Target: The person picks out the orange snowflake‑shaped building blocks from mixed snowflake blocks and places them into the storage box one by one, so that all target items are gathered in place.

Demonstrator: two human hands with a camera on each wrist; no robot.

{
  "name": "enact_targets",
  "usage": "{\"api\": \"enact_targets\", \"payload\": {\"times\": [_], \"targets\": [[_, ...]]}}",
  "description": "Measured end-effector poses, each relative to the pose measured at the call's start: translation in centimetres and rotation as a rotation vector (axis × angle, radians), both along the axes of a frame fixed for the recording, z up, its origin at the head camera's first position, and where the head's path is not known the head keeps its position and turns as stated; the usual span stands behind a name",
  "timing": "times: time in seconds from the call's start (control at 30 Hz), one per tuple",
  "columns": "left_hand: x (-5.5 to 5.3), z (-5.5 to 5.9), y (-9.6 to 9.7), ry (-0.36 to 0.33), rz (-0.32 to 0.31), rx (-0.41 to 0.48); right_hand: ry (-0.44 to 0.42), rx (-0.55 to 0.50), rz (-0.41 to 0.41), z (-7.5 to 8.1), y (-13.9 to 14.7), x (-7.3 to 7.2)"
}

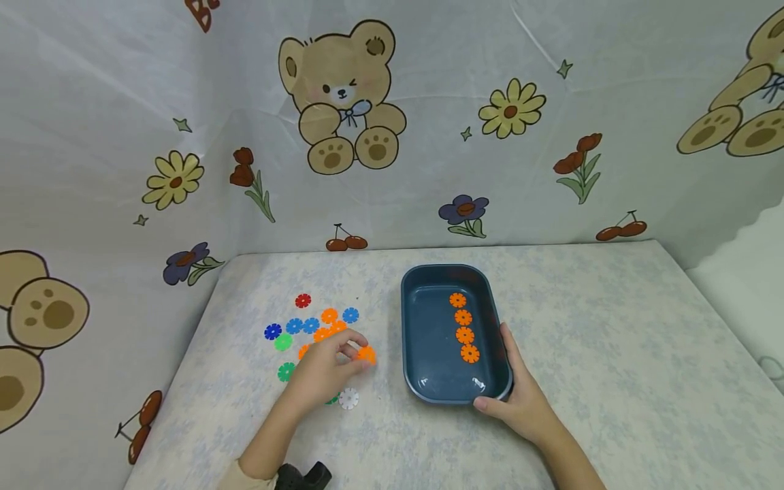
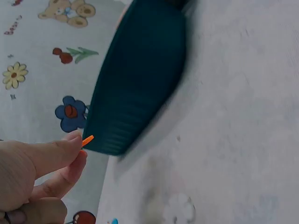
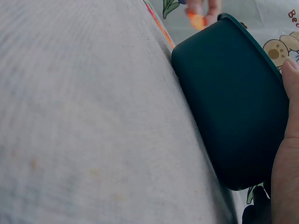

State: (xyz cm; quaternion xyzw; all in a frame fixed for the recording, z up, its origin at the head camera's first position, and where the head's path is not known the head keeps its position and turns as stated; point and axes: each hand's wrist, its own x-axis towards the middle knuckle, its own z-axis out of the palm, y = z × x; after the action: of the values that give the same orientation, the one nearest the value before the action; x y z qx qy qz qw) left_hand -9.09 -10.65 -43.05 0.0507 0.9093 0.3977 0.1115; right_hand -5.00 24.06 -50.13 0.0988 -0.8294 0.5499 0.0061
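Note:
My left hand point(image 1: 324, 374) pinches an orange notched plastic disc point(image 1: 367, 354) between thumb and fingers, left of the dark blue rectangular tray point(image 1: 429, 327). In the left wrist view, the orange disc point(image 2: 88, 140) is edge-on at the fingertips, with the tray point(image 2: 140, 60) beyond. My right hand point(image 1: 520, 408) holds the tray's near right corner, its thumb at the near rim and its fingers along the right side. Inside the tray, several orange discs point(image 1: 464, 335) lie in a column toward the right. The right wrist view shows the tray's outer wall point(image 3: 229, 102) beside my right hand.
Left of the tray lie scattered notched discs: red point(image 1: 303, 301), light blue point(image 1: 295, 326), dark blue point(image 1: 273, 331), green point(image 1: 286, 371), white point(image 1: 348, 399) and more orange point(image 1: 329, 315). A patterned cloth point(image 1: 416, 190) hangs behind the table. A black object point(image 1: 303, 478) sits at my left wrist.

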Motion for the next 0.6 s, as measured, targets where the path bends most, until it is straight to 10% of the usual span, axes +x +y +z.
{"api": "enact_targets", "payload": {"times": [0.2,0.6], "targets": [[0.2,2.0,3.1,-0.045,-0.047,0.133,-0.005,0.014,-0.008,0.0,0.0,0.0],[0.1,1.8,10.3,0.104,-0.229,0.004,0.004,-0.019,0.012,-0.1,0.0,0.0]]}}
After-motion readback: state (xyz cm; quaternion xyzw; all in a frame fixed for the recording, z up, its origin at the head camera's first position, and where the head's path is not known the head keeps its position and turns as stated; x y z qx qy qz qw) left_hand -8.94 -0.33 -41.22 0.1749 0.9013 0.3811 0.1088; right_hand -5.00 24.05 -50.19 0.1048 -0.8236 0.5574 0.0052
